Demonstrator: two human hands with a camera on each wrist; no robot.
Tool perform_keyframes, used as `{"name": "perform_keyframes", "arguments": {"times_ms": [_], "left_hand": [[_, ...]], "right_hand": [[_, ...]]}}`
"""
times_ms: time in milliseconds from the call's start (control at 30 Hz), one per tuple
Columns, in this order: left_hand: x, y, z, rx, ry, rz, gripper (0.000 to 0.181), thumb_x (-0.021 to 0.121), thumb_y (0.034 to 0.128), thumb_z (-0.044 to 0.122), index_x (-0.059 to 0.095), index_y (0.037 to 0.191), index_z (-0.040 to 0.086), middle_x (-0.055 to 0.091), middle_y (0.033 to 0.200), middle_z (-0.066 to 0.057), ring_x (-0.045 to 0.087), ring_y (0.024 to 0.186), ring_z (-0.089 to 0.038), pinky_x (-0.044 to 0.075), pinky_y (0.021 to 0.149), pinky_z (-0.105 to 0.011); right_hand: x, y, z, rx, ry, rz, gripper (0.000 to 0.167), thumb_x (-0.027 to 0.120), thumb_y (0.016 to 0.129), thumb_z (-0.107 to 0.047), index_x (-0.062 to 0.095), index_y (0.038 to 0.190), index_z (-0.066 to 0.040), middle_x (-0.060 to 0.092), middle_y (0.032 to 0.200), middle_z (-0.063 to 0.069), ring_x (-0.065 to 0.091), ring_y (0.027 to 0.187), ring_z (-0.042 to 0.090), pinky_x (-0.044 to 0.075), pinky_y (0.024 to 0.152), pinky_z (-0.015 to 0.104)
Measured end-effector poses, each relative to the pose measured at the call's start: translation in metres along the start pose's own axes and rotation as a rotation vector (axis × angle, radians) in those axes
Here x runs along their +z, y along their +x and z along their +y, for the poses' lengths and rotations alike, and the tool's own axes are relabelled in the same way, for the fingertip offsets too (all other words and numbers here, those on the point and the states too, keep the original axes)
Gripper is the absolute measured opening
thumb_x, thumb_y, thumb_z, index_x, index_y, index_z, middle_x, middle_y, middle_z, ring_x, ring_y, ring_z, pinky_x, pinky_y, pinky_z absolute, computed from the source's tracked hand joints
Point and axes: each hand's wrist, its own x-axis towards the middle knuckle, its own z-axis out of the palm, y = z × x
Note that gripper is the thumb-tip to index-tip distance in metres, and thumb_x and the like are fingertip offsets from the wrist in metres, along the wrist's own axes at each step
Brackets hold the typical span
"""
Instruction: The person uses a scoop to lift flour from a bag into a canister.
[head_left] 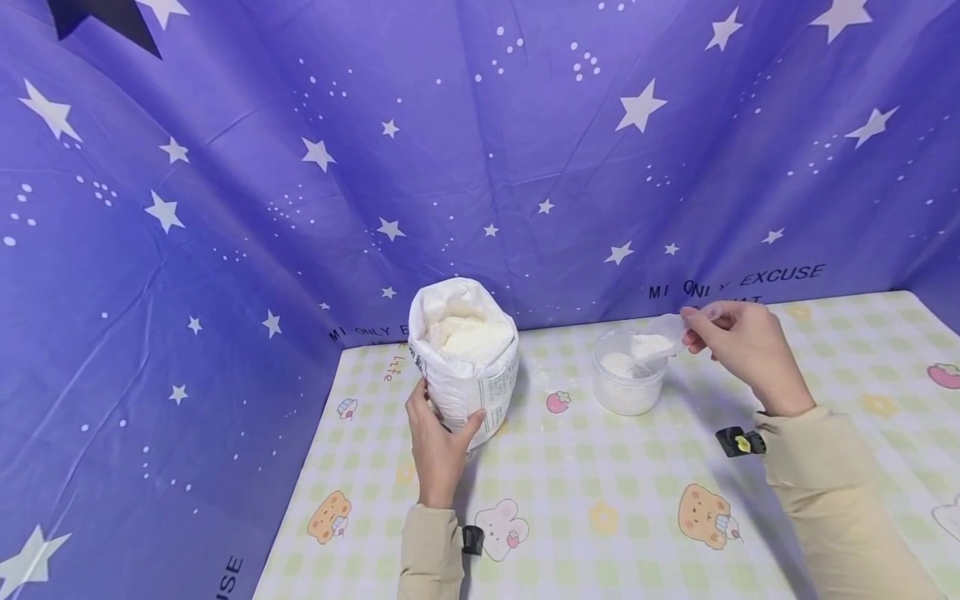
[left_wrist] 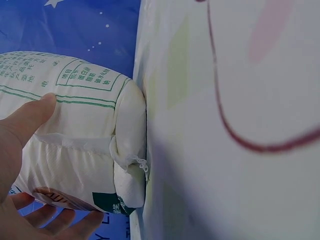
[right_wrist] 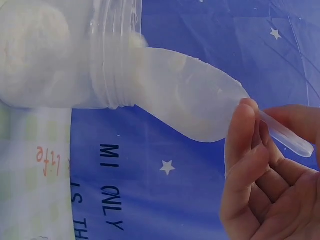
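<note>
An upright white bag (head_left: 480,392) of white powder, its top wide open, stands on the table. My left hand (head_left: 440,446) grips its lower part; in the left wrist view the hand (left_wrist: 25,150) has its thumb on the printed side of the bag (left_wrist: 75,120) and its fingers around the other side. My right hand (head_left: 738,346) pinches the handle of a clear scoop (head_left: 655,346) tilted over a clear round tub (head_left: 628,392) with white powder inside. In the right wrist view, the hand (right_wrist: 270,175) holds the scoop (right_wrist: 190,95) with its front at the mouth of the tub (right_wrist: 45,55).
A checked cloth with cartoon prints (head_left: 570,475) covers the table. Behind it and to the left hangs a blue curtain with stars (head_left: 450,167). Faint white specks lie on the cloth between bag and tub.
</note>
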Motion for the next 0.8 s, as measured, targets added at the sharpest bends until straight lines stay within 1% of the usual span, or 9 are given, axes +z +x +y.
{"name": "perform_keyframes", "arguments": {"times_ms": [133, 300, 467, 600, 800], "left_hand": [[0.0, 0.0, -0.001, -0.001, 0.001, -0.001, 0.101, 0.09, 0.0698, 0.03, 0.031, 0.149, 0.008, 0.044, 0.137, -0.016, 0.048, 0.127, -0.03, 0.045, 0.107, -0.047], [0.0, 0.0, -0.001, 0.006, -0.001, 0.005, 0.101, 0.091, 0.0697, 0.029, 0.032, 0.149, 0.007, 0.044, 0.136, -0.016, 0.048, 0.127, -0.03, 0.045, 0.106, -0.047], [0.001, -0.001, -0.001, 0.003, -0.001, 0.004, 0.101, 0.091, 0.0698, 0.029, 0.032, 0.149, 0.007, 0.044, 0.136, -0.016, 0.049, 0.126, -0.03, 0.047, 0.105, -0.045], [0.0, -0.001, -0.001, 0.004, -0.002, 0.005, 0.101, 0.09, 0.07, 0.029, 0.032, 0.149, 0.008, 0.044, 0.136, -0.016, 0.048, 0.127, -0.03, 0.047, 0.105, -0.046], [0.0, 0.0, -0.001, 0.003, -0.003, 0.003, 0.101, 0.09, 0.0699, 0.03, 0.031, 0.149, 0.008, 0.044, 0.137, -0.015, 0.048, 0.128, -0.03, 0.046, 0.106, -0.046]], "right_hand": [[0.0, -0.001, -0.005, -0.053, -0.039, 0.043, 0.042, 0.057, 0.099, -0.041, 0.073, 0.08, -0.007, 0.069, 0.063, -0.005, 0.059, 0.057, 0.005, 0.045, 0.052, 0.021], [0.0, 0.0, -0.008, -0.08, -0.033, 0.064, 0.038, 0.059, 0.099, -0.036, 0.073, 0.08, -0.007, 0.068, 0.063, -0.004, 0.057, 0.055, 0.006, 0.045, 0.05, 0.02], [0.0, -0.001, -0.011, -0.07, -0.027, 0.079, 0.038, 0.06, 0.098, -0.037, 0.073, 0.081, -0.006, 0.069, 0.064, -0.004, 0.057, 0.054, 0.007, 0.046, 0.05, 0.02], [-0.001, -0.001, -0.014, -0.057, 0.001, 0.088, 0.04, 0.06, 0.098, -0.04, 0.074, 0.084, -0.005, 0.069, 0.065, -0.005, 0.059, 0.055, 0.007, 0.047, 0.05, 0.02], [0.001, 0.001, -0.022, -0.033, 0.085, 0.116, 0.042, 0.061, 0.097, -0.042, 0.075, 0.089, -0.003, 0.069, 0.065, -0.01, 0.062, 0.06, 0.006, 0.049, 0.051, 0.021]]}}
